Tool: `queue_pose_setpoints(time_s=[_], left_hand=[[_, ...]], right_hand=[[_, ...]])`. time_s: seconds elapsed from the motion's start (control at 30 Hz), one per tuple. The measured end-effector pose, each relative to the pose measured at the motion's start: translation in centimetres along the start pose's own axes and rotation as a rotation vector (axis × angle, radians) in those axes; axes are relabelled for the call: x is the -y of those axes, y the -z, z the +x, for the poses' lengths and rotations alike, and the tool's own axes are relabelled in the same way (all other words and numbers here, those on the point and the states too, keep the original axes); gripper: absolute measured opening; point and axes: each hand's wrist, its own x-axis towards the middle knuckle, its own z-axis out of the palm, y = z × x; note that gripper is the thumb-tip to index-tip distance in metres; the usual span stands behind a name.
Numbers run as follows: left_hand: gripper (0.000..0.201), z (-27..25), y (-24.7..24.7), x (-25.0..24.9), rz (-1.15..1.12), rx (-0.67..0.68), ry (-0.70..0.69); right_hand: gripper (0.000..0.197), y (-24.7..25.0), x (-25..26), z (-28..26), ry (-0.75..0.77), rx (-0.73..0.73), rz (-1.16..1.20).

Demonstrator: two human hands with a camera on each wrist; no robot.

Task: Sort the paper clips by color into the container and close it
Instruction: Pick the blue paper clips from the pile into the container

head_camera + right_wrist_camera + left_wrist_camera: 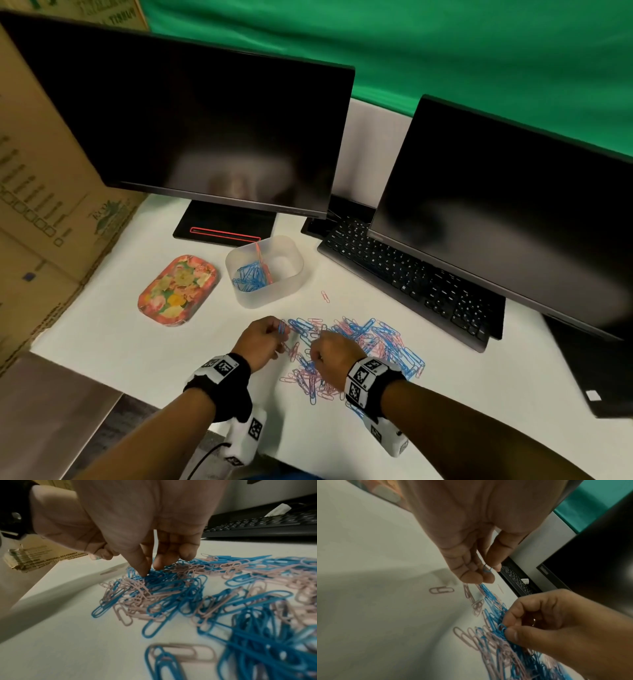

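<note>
A mixed pile of blue and pink paper clips (pixel 363 346) lies on the white table in front of me. My left hand (pixel 279 330) hovers at the pile's left edge and pinches a few blue clips (pixel 487 570) between thumb and fingers. My right hand (pixel 317 346) is down in the pile, thumb and forefinger pinching a blue clip (pixel 502 628); the right wrist view shows its fingertips (pixel 143 570) in the clips. Behind the pile stands the translucent container (pixel 291 274), open, with blue clips (pixel 250 275) in its left compartment. Its floral lid (pixel 178 289) lies to its left.
Two dark monitors (pixel 205 130) (pixel 513 212) and a black keyboard (pixel 411 274) stand behind and to the right. A cardboard box (pixel 41 205) walls the left side. One pink clip (pixel 325 296) lies alone near the container. The table's front edge (pixel 137 397) is by my left wrist.
</note>
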Motion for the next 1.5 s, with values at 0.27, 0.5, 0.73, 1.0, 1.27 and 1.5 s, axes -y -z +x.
queue_pose_setpoints(time_s=[0.27, 0.5, 0.73, 1.0, 1.27, 1.5], left_hand=[[0.021, 0.0, -0.7, -0.7, -0.026, 0.014, 0.024], [0.014, 0.0, -1.8, 0.0, 0.557, 0.095, -0.224], [0.021, 0.0, -3.6, 0.2, 0.804, 0.13, -0.355], [0.024, 1.3, -5.2, -0.7, 0.888, 0.007, -0.361], [0.022, 2.9, -6.9, -2.6, 1.003, -0.031, -0.176], [0.023, 3.2, -6.8, -3.0, 1.041, 0.001, -0.108]], right_hand=[[0.009, 1.3, -1.0, -0.9, -0.059, -0.147, 0.499], [0.014, 3.6, -2.6, -2.1, -0.163, -0.234, 0.915], [0.019, 5.9, -2.4, -3.1, -0.201, -0.242, 1.221], [0.009, 7.1, -2.6, -3.8, -0.337, -0.347, 1.456], [0.008, 7.0, -3.3, -4.8, -0.508, -0.359, 1.616], [0.006, 7.4, -3.7, -4.9, -0.513, -0.307, 1.673]])
